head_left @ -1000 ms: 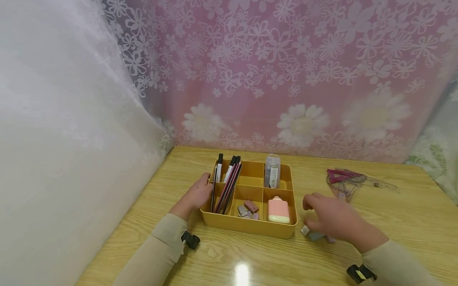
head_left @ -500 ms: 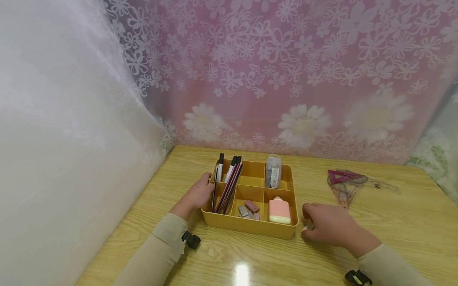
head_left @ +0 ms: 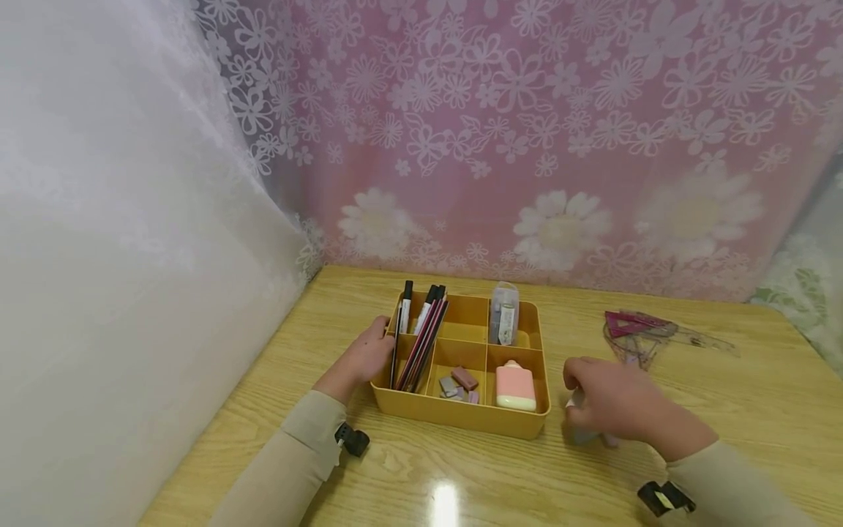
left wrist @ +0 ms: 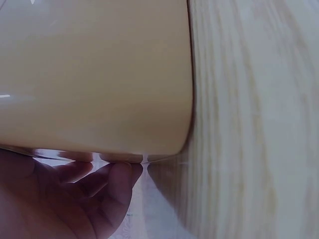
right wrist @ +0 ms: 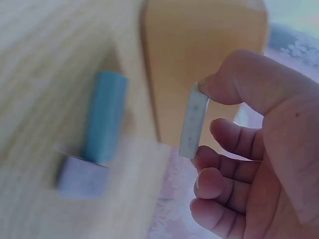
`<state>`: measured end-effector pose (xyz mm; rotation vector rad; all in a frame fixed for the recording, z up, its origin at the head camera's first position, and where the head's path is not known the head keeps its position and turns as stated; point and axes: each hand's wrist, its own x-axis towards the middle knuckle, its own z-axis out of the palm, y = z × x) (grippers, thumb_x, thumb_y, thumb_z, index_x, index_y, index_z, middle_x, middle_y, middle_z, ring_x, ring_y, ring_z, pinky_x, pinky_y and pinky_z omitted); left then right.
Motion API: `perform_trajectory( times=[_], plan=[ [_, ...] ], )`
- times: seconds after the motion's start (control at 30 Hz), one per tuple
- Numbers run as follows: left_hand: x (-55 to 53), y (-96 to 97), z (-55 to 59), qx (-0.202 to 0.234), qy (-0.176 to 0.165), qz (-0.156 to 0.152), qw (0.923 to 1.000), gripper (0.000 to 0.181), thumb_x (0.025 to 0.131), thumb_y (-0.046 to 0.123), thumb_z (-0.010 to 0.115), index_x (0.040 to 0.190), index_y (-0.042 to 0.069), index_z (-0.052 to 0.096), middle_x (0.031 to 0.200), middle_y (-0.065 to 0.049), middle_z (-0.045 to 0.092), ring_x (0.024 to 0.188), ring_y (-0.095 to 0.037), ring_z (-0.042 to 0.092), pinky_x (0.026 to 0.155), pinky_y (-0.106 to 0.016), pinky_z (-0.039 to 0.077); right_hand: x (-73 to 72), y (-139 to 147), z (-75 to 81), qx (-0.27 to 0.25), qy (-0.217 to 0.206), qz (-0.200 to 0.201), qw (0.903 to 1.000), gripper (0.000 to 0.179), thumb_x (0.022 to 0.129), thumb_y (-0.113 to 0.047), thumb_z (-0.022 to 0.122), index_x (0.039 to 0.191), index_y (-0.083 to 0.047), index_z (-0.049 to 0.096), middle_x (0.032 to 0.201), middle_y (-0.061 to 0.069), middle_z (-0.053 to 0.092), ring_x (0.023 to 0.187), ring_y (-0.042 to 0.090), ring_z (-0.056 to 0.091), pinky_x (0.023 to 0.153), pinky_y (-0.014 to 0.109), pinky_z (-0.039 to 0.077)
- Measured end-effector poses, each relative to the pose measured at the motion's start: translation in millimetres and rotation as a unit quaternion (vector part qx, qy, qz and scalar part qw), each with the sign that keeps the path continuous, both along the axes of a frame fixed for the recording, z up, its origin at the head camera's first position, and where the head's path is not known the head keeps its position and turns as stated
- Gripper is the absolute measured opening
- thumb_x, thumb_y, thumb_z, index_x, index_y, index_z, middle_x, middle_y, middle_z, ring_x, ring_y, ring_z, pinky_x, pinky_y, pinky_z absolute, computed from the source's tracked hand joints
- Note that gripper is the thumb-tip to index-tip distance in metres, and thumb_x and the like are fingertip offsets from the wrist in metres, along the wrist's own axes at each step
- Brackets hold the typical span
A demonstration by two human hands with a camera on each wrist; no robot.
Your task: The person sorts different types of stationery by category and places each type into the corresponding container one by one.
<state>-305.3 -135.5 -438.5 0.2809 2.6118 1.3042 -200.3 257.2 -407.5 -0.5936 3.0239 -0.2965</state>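
My right hand point(head_left: 612, 399) pinches a small white eraser point(right wrist: 193, 122) between thumb and fingers, just right of the yellow divided organizer point(head_left: 461, 417). Below it on the table lie a teal block-shaped piece point(right wrist: 105, 117) and a pale purple one point(right wrist: 83, 178), probably erasers too. My left hand point(head_left: 370, 351) rests against the organizer's left side, its fingers point(left wrist: 119, 181) touching the outer wall. Inside the organizer, several small erasers point(head_left: 464, 378) lie in the front middle compartment. A pink and cream bottle-shaped item point(head_left: 516, 386) fills the front right one.
Pencils point(head_left: 421, 348) and black-capped markers point(head_left: 406, 307) lean in the left compartments. A clear case point(head_left: 504, 315) stands in the back right one. Transparent and magenta rulers point(head_left: 639, 329) lie on the table at right. A floral curtain point(head_left: 500, 146) hangs behind the wooden table point(head_left: 395, 468).
My right hand came down onto the small pieces beside the organizer, took the white eraser and has lifted slightly with it. The left hand has stayed at the organizer's side.
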Motion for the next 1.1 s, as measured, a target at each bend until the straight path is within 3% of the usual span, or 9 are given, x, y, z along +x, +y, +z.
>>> perform_trajectory(
  times=[0.27, 0.5, 0.77, 1.1],
  plan=[
    [-2.3, -1.3, -1.4, 0.003, 0.004, -0.009, 0.9999, 0.051, 0.107, 0.024, 0.032, 0.153, 0.004, 0.029, 0.153, -0.019, 0.04, 0.14, -0.033, 0.039, 0.113, -0.055, 0.032, -1.0, -1, 27.9, -0.008, 0.032, 0.011, 0.9994, 0.023, 0.082, -0.026, 0.074, 0.096, -0.017, 0.059, 0.084, -0.011, 0.056, 0.061, 0.005, 0.046, 0.054, 0.028, 0.041],
    [-1.1, -1.5, -0.7, 0.002, 0.004, -0.007, 1.0, 0.052, 0.107, 0.024, 0.032, 0.155, 0.003, 0.027, 0.155, -0.02, 0.038, 0.143, -0.034, 0.036, 0.114, -0.054, 0.03, -1.5, -27, 47.4, -0.012, 0.046, 0.03, 0.9984, 0.025, 0.082, -0.029, 0.075, 0.096, -0.019, 0.056, 0.084, -0.012, 0.055, 0.06, 0.006, 0.044, 0.052, 0.028, 0.039],
    [1.1, -1.4, -1.0, 0.002, -0.004, -0.004, 1.0, 0.053, 0.108, 0.024, 0.033, 0.156, 0.004, 0.025, 0.157, -0.019, 0.036, 0.144, -0.035, 0.034, 0.115, -0.056, 0.029, -8.4, -69, 48.0, -0.014, 0.067, 0.088, 0.9938, 0.024, 0.079, -0.024, 0.072, 0.088, -0.02, 0.05, 0.071, -0.01, 0.042, 0.055, 0.006, 0.034, 0.05, 0.028, 0.03],
    [0.0, -0.6, -0.4, 0.003, 0.004, -0.003, 1.0, 0.049, 0.107, 0.024, 0.033, 0.151, 0.003, 0.032, 0.151, -0.02, 0.042, 0.139, -0.034, 0.04, 0.112, -0.055, 0.032, -18.7, -108, 44.5, -0.012, 0.075, 0.12, 0.9899, 0.033, 0.081, -0.035, 0.077, 0.102, -0.019, 0.057, 0.086, -0.013, 0.052, 0.06, 0.002, 0.046, 0.052, 0.026, 0.042]
  ],
)
